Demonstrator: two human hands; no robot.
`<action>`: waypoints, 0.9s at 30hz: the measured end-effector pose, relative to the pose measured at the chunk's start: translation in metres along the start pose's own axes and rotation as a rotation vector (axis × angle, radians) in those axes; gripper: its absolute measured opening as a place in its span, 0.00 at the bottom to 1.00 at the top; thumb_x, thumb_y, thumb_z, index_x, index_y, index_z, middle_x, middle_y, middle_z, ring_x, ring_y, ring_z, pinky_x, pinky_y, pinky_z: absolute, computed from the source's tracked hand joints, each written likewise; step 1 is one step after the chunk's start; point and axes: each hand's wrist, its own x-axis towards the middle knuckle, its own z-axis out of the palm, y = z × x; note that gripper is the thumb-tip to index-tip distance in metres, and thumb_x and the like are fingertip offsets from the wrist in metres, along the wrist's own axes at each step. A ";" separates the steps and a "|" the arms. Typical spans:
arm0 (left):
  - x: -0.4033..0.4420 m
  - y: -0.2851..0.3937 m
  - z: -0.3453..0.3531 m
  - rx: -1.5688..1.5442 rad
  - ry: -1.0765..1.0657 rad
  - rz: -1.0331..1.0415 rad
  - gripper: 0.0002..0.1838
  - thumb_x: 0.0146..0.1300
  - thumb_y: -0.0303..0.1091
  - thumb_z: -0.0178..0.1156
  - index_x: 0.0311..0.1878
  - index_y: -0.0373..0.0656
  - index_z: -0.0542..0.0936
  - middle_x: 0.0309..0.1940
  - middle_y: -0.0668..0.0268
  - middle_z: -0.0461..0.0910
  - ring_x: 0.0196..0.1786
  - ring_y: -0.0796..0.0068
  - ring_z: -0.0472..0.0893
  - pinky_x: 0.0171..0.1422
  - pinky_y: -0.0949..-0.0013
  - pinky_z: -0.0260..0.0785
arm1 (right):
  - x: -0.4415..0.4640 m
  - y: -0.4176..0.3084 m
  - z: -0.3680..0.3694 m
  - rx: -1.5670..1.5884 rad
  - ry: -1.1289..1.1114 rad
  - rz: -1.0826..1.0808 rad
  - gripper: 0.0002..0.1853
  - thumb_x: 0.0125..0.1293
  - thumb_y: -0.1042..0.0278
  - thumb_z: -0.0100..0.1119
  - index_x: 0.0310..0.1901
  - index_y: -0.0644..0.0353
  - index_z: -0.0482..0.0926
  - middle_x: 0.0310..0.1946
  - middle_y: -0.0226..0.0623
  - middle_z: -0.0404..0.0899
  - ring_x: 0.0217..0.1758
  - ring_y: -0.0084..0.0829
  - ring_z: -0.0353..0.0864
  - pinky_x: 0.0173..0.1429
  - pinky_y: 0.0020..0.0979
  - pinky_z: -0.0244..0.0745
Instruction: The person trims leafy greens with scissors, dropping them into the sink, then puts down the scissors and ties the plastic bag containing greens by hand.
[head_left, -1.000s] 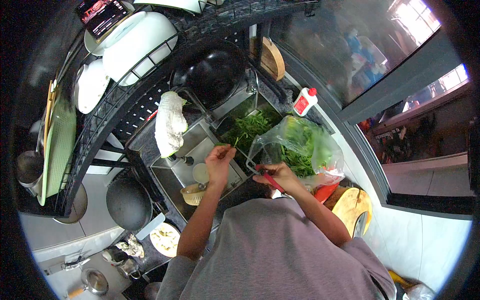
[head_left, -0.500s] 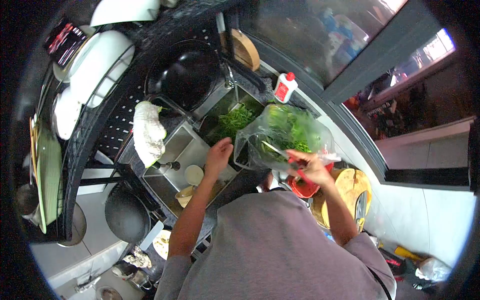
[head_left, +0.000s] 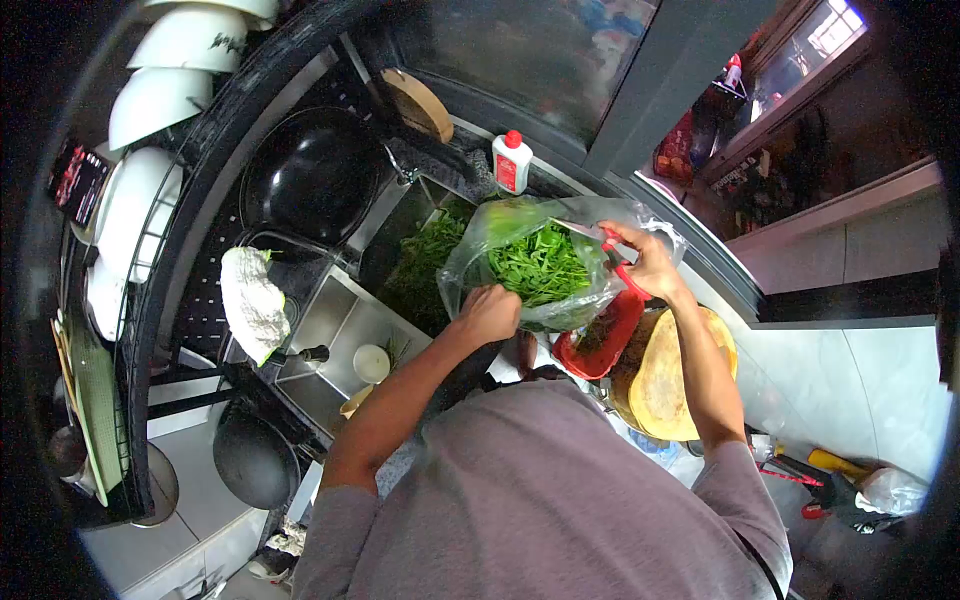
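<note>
My left hand [head_left: 490,314] is closed on the near left rim of a clear plastic bag [head_left: 458,272]. Leafy greens [head_left: 543,264] fill the bag's open mouth. My right hand [head_left: 645,260] is closed around the red handles of the scissors [head_left: 617,262], their blades pointing left over the bag's right side. More greens [head_left: 428,255] lie in the dark sink basin left of the bag. Below the bag stands a red container [head_left: 604,335], partly covered by it.
A white bottle with a red cap [head_left: 511,162] stands behind the bag. At right is a round wooden block [head_left: 680,375]. The metal sink [head_left: 330,320] holds a small bowl [head_left: 371,364]; a black wok [head_left: 312,175] sits beyond. A dish rack [head_left: 150,215] is at far left.
The view has turned to the right. My left hand has moved from over the sink to the bag's rim. My right hand has carried the scissors rightward and up beside the bag.
</note>
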 end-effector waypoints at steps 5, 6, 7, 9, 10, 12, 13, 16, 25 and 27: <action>0.052 0.030 0.025 -0.132 0.340 0.059 0.07 0.49 0.30 0.61 0.33 0.41 0.80 0.28 0.51 0.79 0.33 0.46 0.80 0.39 0.51 0.74 | -0.013 -0.020 -0.009 0.187 -0.226 0.126 0.34 0.46 0.78 0.62 0.60 0.56 0.71 0.44 0.40 0.82 0.50 0.27 0.79 0.54 0.28 0.73; 0.064 0.036 0.034 -0.075 0.286 -0.058 0.06 0.49 0.29 0.60 0.31 0.39 0.81 0.29 0.51 0.79 0.36 0.49 0.81 0.41 0.52 0.74 | -0.014 -0.018 -0.009 0.207 -0.251 0.145 0.34 0.47 0.78 0.62 0.61 0.56 0.71 0.45 0.40 0.81 0.49 0.27 0.79 0.53 0.28 0.73; 0.075 0.037 0.046 -0.018 0.231 -0.173 0.05 0.48 0.28 0.60 0.29 0.37 0.81 0.31 0.51 0.80 0.38 0.52 0.81 0.42 0.54 0.75 | -0.015 -0.018 -0.010 0.210 -0.249 0.147 0.34 0.47 0.78 0.62 0.61 0.56 0.71 0.45 0.40 0.81 0.49 0.27 0.79 0.53 0.28 0.73; 0.090 0.033 0.062 0.040 0.203 -0.194 0.05 0.47 0.27 0.60 0.29 0.38 0.82 0.30 0.52 0.80 0.37 0.53 0.82 0.41 0.54 0.74 | -0.017 -0.017 -0.014 0.338 -0.248 0.166 0.33 0.47 0.78 0.62 0.61 0.57 0.71 0.46 0.40 0.81 0.49 0.27 0.79 0.54 0.29 0.73; 0.094 0.033 0.067 0.072 0.189 -0.242 0.05 0.47 0.26 0.60 0.29 0.39 0.82 0.29 0.53 0.80 0.37 0.54 0.82 0.40 0.55 0.75 | -0.018 -0.015 -0.013 0.341 -0.156 0.050 0.30 0.48 0.81 0.61 0.58 0.58 0.74 0.38 0.26 0.78 0.39 0.16 0.72 0.45 0.21 0.70; 0.093 0.031 0.070 0.168 0.222 -0.250 0.04 0.47 0.24 0.60 0.28 0.40 0.82 0.27 0.56 0.81 0.36 0.56 0.82 0.36 0.59 0.75 | -0.019 -0.014 -0.016 0.374 -0.150 0.070 0.30 0.48 0.81 0.61 0.58 0.59 0.74 0.40 0.27 0.78 0.40 0.16 0.73 0.46 0.22 0.70; 0.090 0.031 0.068 0.173 0.210 -0.243 0.04 0.47 0.24 0.60 0.28 0.40 0.82 0.27 0.56 0.81 0.36 0.56 0.82 0.36 0.59 0.75 | -0.020 -0.014 -0.018 0.401 -0.150 0.081 0.30 0.48 0.81 0.61 0.58 0.60 0.74 0.41 0.27 0.78 0.41 0.17 0.73 0.47 0.22 0.70; 0.080 0.031 0.049 0.078 0.276 -0.143 0.02 0.47 0.24 0.61 0.26 0.38 0.81 0.25 0.55 0.80 0.31 0.55 0.82 0.34 0.58 0.75 | -0.021 -0.019 -0.025 0.396 -0.153 0.088 0.30 0.48 0.79 0.63 0.58 0.62 0.73 0.45 0.34 0.79 0.45 0.21 0.75 0.53 0.25 0.71; 0.023 0.002 -0.003 -0.628 0.400 -0.089 0.08 0.59 0.30 0.61 0.39 0.36 0.82 0.27 0.56 0.80 0.27 0.76 0.76 0.33 0.71 0.68 | -0.015 -0.025 -0.014 0.427 -0.183 0.087 0.30 0.50 0.76 0.66 0.58 0.61 0.73 0.46 0.34 0.80 0.46 0.21 0.77 0.53 0.25 0.71; -0.004 0.013 -0.021 -0.786 0.444 -0.189 0.09 0.61 0.31 0.61 0.41 0.36 0.82 0.29 0.63 0.81 0.30 0.79 0.78 0.34 0.73 0.68 | -0.018 -0.035 -0.010 0.522 -0.214 0.118 0.29 0.50 0.75 0.67 0.58 0.60 0.73 0.43 0.31 0.81 0.44 0.18 0.77 0.50 0.23 0.72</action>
